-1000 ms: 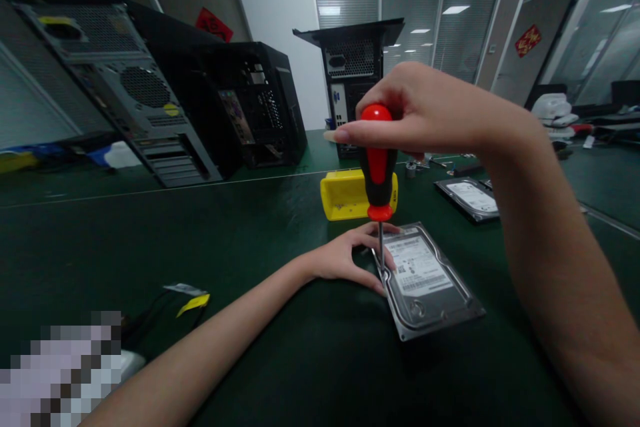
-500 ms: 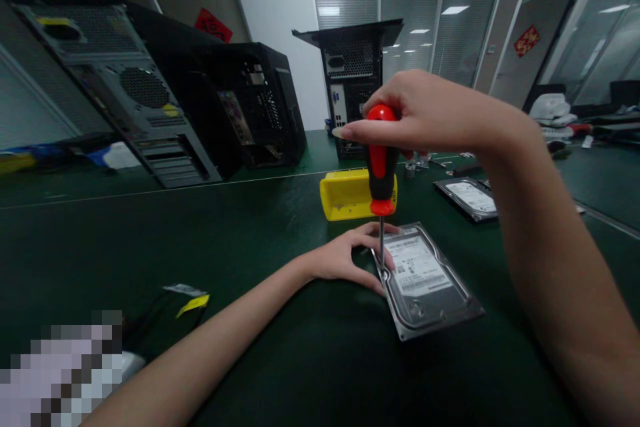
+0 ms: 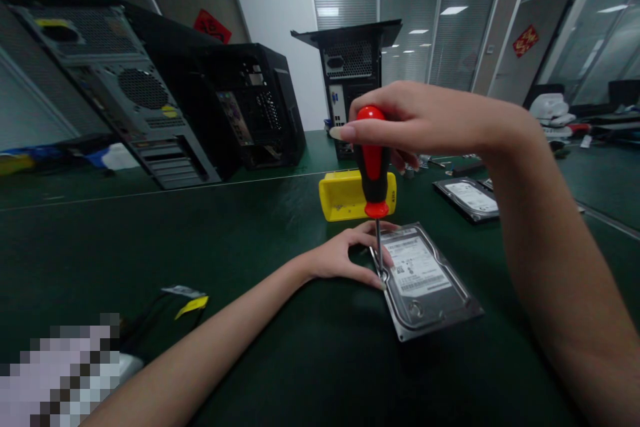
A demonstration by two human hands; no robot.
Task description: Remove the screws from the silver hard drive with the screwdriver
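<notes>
Table (image 3: pixel 230 240) bears a hard drive (image 3: pixel 435 300) below the right hand (image 3: pixel 420 120), its left edge touching the left hand (image 3: pixel 343 255), thumb and fingers spread; long axis running away leftward. The right hand grips a near-upright screwdriver (image 3: pixel 374 177), tip down.

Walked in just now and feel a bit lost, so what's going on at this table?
A person is using a red-and-black screwdriver on a hard drive lying label up. The right hand grips the handle, with the tip down at the drive's left edge; exactly what it meets is too small to tell. The left hand is spread against that same edge, touching the drive. Just beyond is a yellow bin with small bits inside; another hard drive lies farther right.
</notes>
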